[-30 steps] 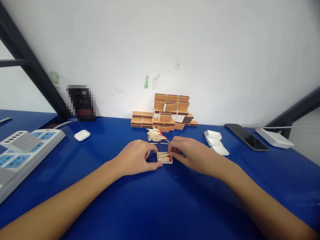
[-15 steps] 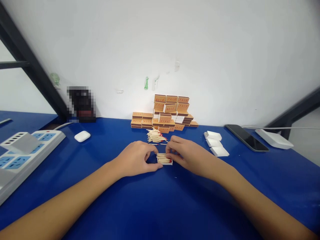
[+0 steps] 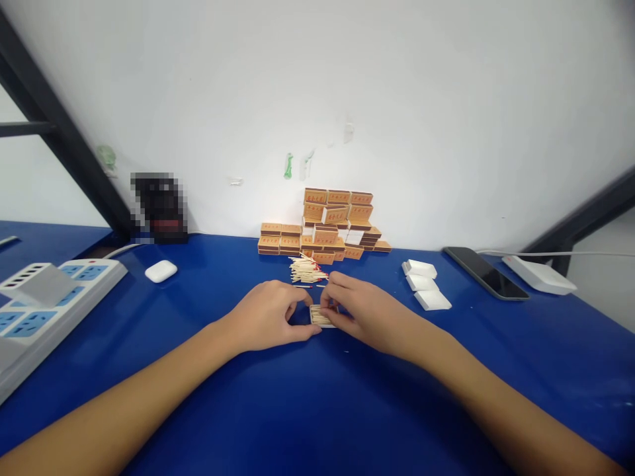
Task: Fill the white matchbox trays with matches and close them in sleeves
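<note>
A small white matchbox tray (image 3: 327, 326) full of matches (image 3: 318, 317) lies on the blue table in front of me. My left hand (image 3: 270, 316) steadies its left end, thumb at the near corner and index finger at the far one. From the right, my right hand (image 3: 358, 305) reaches over the tray with curled fingers, its fingertips down on the matches and covering the right part. Whether a match is pinched between them is hidden. Just beyond the tray is a loose pile of red-tipped matches (image 3: 305, 270), with a few single ones nearer my hands.
Stacked orange matchboxes (image 3: 325, 233) stand against the wall. Several white trays (image 3: 423, 283) lie to the right, near a phone (image 3: 485, 272) and a white flat device (image 3: 540, 274). On the left are a white earbud case (image 3: 161, 271) and a power strip (image 3: 106, 274).
My right hand has shifted slightly left over the tray, so its fingers now cover the red match heads. My left hand keeps its place at the tray's left end.
</note>
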Tool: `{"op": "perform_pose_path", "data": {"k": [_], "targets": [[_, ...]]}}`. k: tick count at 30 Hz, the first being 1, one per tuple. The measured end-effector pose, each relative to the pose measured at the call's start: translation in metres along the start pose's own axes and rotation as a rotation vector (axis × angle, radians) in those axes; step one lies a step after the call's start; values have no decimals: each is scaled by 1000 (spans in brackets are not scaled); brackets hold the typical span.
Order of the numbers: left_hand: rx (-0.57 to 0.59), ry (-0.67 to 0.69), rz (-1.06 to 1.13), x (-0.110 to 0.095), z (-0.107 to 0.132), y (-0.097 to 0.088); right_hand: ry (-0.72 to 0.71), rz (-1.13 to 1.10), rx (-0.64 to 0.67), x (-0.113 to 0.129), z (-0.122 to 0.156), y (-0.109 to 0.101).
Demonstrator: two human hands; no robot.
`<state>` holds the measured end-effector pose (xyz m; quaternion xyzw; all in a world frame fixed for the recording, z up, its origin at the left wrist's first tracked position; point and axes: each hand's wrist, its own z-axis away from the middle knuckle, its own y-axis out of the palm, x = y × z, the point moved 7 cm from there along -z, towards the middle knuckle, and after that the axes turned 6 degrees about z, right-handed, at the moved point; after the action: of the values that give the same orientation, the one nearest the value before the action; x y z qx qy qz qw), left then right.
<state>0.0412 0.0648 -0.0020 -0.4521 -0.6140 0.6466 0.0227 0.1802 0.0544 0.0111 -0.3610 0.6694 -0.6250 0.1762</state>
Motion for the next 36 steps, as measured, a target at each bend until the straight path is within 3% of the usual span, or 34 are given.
{"op": "perform_pose_path", "data": {"k": [5,9,14,18,22,26,31,36], "targets": [[7,-5,-4,0,0,1,33,-31,30,-8,4,-5],[8,-6,5,0,1,1,114,-21,-118,-30,-2,-8],[11,5,6,-2,2,2,192,-44,-125,-55,-14,9],[16,-2,2,-3,1,2,205,2,-112,-54,-16,11],[24,-6,9,-2,1,2,329,45,-136,-60,-12,5],[14,-10,16,-1,1,2,320,36,-154,-62,-11,6],[11,-1,10,-2,1,2,368,16,-67,-69,-11,13],[18,-25,26,-1,1,2,281,-30,-38,-59,-6,0]]}}
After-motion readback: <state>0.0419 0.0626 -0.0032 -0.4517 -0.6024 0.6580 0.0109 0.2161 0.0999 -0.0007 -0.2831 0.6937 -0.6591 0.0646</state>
